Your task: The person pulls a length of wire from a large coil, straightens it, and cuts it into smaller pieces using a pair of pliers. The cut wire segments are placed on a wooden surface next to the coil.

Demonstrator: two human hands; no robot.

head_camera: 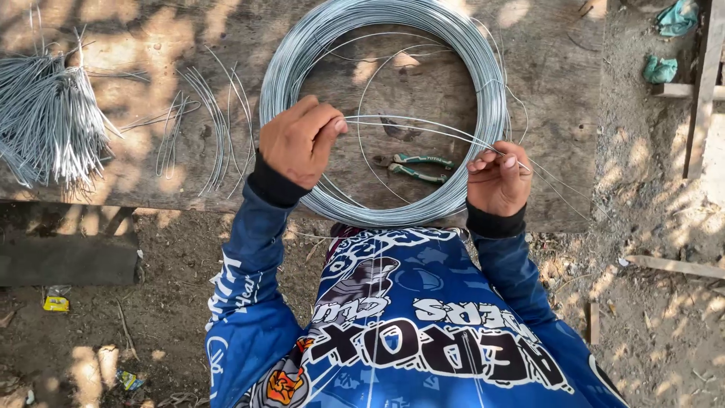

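Observation:
A big coil of grey steel wire [483, 68] lies on a weathered wooden board [559, 83]. My left hand [298, 140] pinches a few loose strands of wire [408, 125] near the coil's left side. My right hand [498, 177] grips the same strands at the coil's right side, so they stretch between both hands. Green-handled pliers [419, 168] lie inside the coil, between my hands.
A bundle of cut wire pieces [45, 121] lies at the board's left end, with several bent loose pieces [215, 128] beside it. Bare dirt ground [649, 249] surrounds the board. Wooden slats [702, 83] and green rags [661, 69] lie at the right.

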